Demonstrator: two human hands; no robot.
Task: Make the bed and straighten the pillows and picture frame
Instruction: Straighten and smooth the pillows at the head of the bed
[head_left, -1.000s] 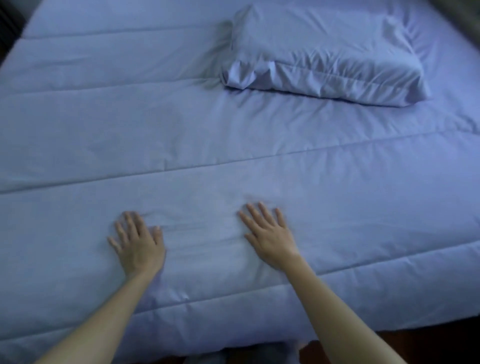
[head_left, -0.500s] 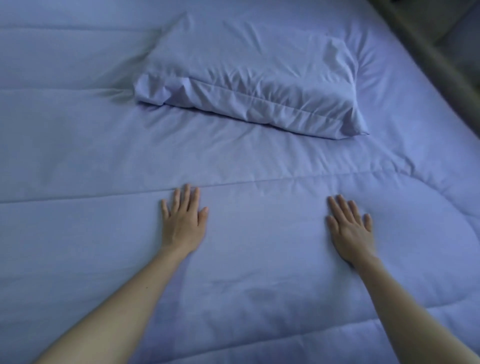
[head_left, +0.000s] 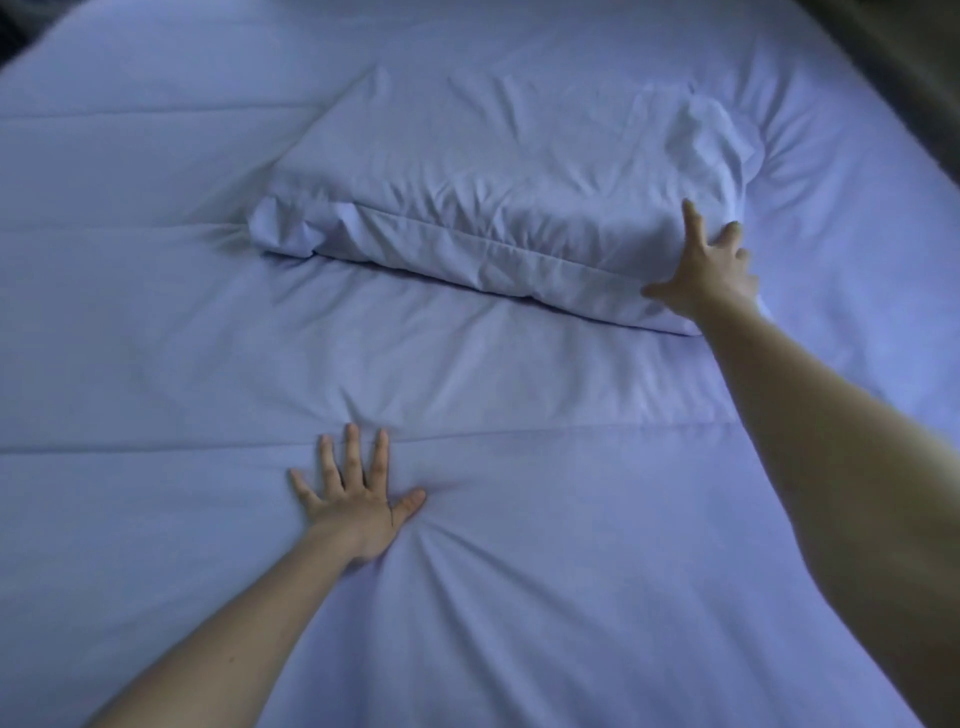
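Pillow (head_left: 498, 208), pale blue and wrinkled, lies across the far half of the matching bed cover (head_left: 571, 597). My right hand (head_left: 709, 273) rests on its near right corner, fingers spread, gripping nothing. My left hand (head_left: 358, 499) presses flat and splayed into the cover, creases fanning from it.

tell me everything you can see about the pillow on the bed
The pillow is a soft rectangular one in a pale blue-lilac cloth case that matches the bedcover it lies flat on. It sits askew, its long side slanting down toward the right. The case is heavily creased, with a folded seam band along the near edge and loose bunched cloth at the near left corner. The right hand, fingers spread, rests on its near right corner; whether it grips is unclear. The left hand is apart from it, pressed on the cover.
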